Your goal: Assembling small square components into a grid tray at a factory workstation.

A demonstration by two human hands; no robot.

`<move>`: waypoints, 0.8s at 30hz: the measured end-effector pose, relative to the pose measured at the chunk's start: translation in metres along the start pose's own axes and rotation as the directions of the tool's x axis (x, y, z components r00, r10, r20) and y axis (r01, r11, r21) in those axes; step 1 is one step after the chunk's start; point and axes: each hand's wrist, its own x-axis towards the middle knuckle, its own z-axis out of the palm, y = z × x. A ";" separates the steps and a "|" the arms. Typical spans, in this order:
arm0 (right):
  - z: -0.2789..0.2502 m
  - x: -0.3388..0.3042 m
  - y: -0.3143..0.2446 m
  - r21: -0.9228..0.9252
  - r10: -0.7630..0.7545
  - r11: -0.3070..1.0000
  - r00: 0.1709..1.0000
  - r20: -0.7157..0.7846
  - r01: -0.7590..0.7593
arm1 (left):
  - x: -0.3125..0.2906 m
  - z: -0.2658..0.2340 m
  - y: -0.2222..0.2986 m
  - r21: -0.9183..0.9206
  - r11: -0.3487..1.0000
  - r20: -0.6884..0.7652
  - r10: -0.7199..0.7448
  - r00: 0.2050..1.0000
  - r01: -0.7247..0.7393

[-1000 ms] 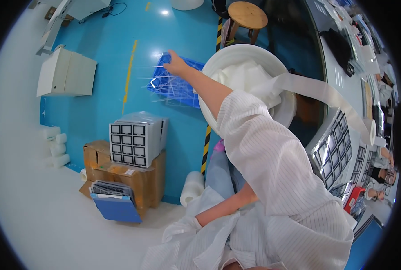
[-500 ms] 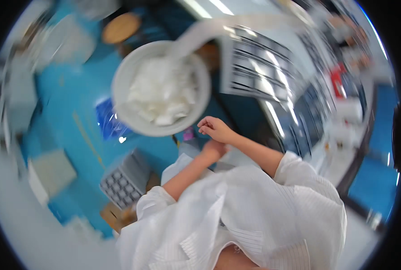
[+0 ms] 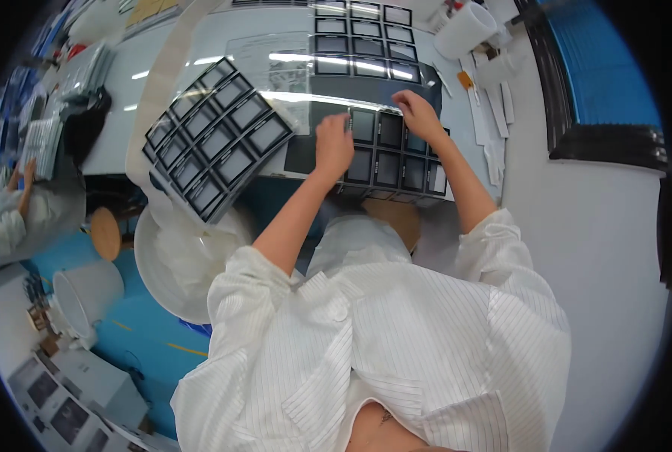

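Note:
A sheet of black-framed grey panels (image 3: 385, 167) lies at the table's front edge, directly before me. My left hand (image 3: 334, 147) is at its left edge, fingers bent and close together. Over its far right part is my right hand (image 3: 420, 117), fingers curled inward. Anything thin between the fingers of either hand is too small to make out. To the left, a similar panel sheet (image 3: 219, 137) lies tilted and juts past the table edge. Beyond my hands is another panel sheet (image 3: 366, 41) under glossy, reflecting film.
A large white bin (image 3: 149, 264) full of crumpled whitish film stands at my left, with a long strip (image 3: 143, 113) trailing into it. White rolls (image 3: 465, 30) stand at the table's far right. A co-worker (image 3: 12, 218) sits far left, near a round stool (image 3: 105, 233).
My view has swung from the bin and blue floor to the table. My hands, earlier close together near the bin, are now apart over the panel sheet.

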 end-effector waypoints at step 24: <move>0.013 0.022 -0.023 0.061 -0.285 0.957 0.959 -0.001 0.284 | 0.064 0.003 -0.004 -0.552 0.446 0.623 -0.340 0.704 0.704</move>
